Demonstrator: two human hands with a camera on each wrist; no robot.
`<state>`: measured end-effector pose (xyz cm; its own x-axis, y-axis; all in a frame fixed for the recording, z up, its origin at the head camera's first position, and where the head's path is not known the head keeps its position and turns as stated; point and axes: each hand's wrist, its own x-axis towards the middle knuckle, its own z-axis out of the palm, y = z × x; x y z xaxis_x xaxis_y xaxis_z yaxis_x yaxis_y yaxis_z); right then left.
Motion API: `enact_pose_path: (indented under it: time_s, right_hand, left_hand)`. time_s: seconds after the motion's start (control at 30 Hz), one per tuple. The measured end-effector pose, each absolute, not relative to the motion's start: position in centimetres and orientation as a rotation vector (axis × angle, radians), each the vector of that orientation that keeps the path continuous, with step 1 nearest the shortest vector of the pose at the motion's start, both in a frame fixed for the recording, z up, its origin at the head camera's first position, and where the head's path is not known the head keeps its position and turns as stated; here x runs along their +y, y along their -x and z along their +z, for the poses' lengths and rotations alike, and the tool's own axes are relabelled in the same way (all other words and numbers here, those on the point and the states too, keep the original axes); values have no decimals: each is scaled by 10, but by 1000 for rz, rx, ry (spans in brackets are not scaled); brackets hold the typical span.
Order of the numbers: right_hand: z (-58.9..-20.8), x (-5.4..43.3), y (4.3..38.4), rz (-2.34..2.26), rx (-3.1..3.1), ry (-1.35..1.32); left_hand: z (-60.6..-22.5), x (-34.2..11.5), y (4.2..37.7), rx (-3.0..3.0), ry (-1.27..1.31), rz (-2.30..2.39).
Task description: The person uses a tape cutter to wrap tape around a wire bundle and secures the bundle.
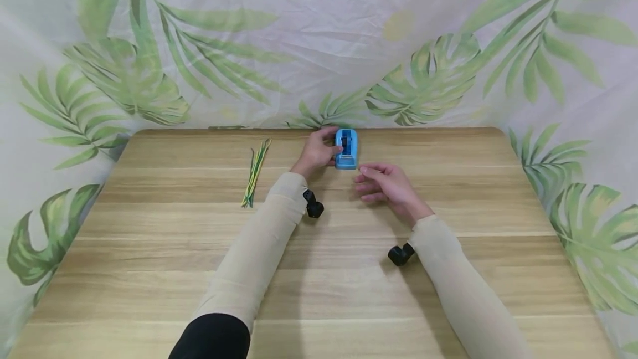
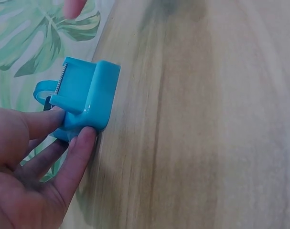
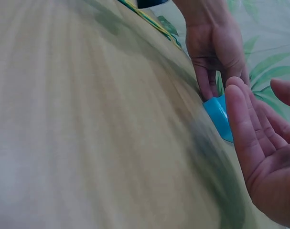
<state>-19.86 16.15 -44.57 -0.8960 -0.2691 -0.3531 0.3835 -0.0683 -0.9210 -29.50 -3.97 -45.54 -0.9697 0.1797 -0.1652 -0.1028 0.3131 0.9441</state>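
Observation:
A blue tape dispenser [image 1: 350, 160] stands at the far edge of the table, its serrated cutting edge and a blue ring showing in the left wrist view. My left hand [image 1: 315, 152] holds it from the left side, the thumb reaching over its top and the fingers low against its side. To the right and nearer to me is my right hand [image 1: 391, 184], its fingers loosely extended and holding nothing. In the right wrist view the fingers of my right hand [image 3: 273, 148] partly hide the dispenser [image 3: 218, 117].
A bundle of thin yellow and green strips [image 1: 256, 176] lies on the wooden table [image 1: 344, 292], left of my left hand. A leaf-patterned cloth [image 1: 319, 43] hangs right behind the table's far edge. Small black cameras [image 1: 314, 206] stick out from both wrists.

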Motion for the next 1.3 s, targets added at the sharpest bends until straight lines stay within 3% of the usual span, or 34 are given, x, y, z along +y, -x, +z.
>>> enact_pose_path:
  time_s: [0.43, 1.3]
  right_hand:
    - [-445, 153, 230, -2027, 1802, -162]
    - [-457, 133, 250, -2015, 1729, -258]
  left_hand:
    - [-456, -39, 291, 2333, -80, 1721]
    - [-455, -41, 288, 2408, -94, 1699]
